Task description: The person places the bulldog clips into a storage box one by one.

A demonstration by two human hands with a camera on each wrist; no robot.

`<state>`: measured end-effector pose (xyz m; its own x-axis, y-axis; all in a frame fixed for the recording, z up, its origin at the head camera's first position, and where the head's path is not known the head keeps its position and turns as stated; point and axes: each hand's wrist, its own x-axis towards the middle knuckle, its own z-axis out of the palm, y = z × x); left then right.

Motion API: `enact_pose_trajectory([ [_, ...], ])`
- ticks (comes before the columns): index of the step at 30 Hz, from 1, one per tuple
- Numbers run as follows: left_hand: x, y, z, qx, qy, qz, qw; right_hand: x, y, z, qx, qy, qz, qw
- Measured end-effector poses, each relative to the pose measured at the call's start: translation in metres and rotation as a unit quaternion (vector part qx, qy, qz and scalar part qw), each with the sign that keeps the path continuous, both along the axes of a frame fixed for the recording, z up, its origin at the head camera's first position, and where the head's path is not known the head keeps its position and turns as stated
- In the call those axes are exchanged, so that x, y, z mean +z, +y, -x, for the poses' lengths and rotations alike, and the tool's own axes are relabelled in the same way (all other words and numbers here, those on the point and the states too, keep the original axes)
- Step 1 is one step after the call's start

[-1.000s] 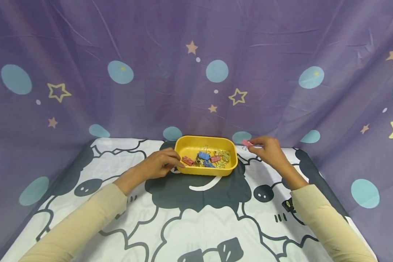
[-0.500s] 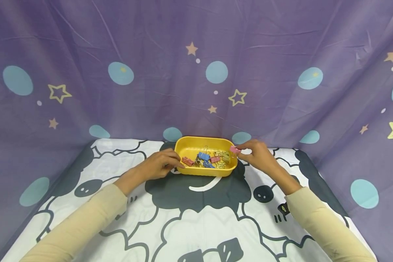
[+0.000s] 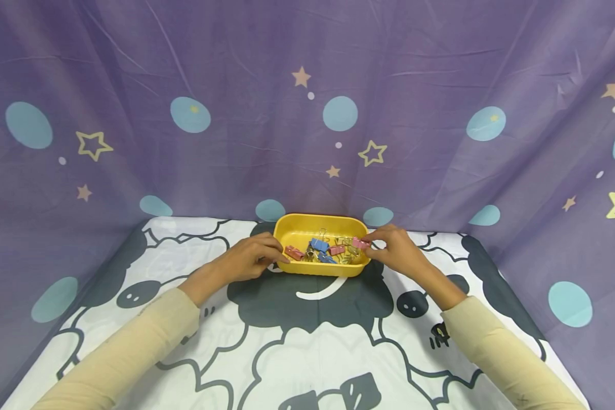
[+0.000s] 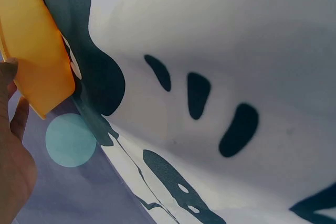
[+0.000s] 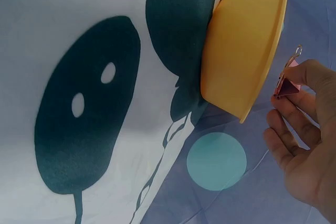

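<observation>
A yellow plastic box [image 3: 307, 223] stands on the cloth, holding several binder clips in pink, blue and gold. At its left end my left hand [image 3: 251, 257] grips the rim, the thumb lying on it in the left wrist view. My right hand [image 3: 397, 249] pinches a pink binder clip [image 5: 290, 83] between thumb and fingers, over the box's right end. Inside, a blue binder clip [image 3: 319, 245] lies near the middle, and another pink binder clip [image 3: 294, 253] lies close to the left hand.
Beneath the box is a white cloth [image 3: 312, 353] printed with dark cartoon sheep. A purple curtain [image 3: 236, 114] with stars and dots hangs right behind the box and along both sides. Beside the right sleeve is a small dark item [image 3: 439, 331], too small to identify.
My right hand has moved left and slightly down, carrying the pink binder clip from beside the box to above its right end. The left hand has stayed on the rim.
</observation>
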<state>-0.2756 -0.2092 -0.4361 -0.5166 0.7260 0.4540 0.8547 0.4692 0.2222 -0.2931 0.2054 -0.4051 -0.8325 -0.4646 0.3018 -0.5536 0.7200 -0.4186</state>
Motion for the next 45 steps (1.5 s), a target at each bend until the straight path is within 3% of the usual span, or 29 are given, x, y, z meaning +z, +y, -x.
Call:
enact_pose_trajectory([
  [7,-0.001,0.001,0.001,-0.002,0.001,0.001,1.0,-0.003,-0.002,-0.001,0.014,-0.001,-0.007,1.0],
  [21,0.0,0.003,0.005,-0.011,0.004,-0.003,0.9999,-0.004,0.006,-0.004,-0.005,-0.009,-0.007,1.0],
  [33,-0.002,0.0,-0.006,-0.014,0.021,-0.007,0.9997,-0.007,0.006,-0.018,-0.015,-0.005,0.01,1.0],
  [45,0.003,-0.009,-0.012,-0.011,0.025,-0.017,0.9995,-0.001,0.012,-0.019,-0.07,-0.045,0.016,0.996],
])
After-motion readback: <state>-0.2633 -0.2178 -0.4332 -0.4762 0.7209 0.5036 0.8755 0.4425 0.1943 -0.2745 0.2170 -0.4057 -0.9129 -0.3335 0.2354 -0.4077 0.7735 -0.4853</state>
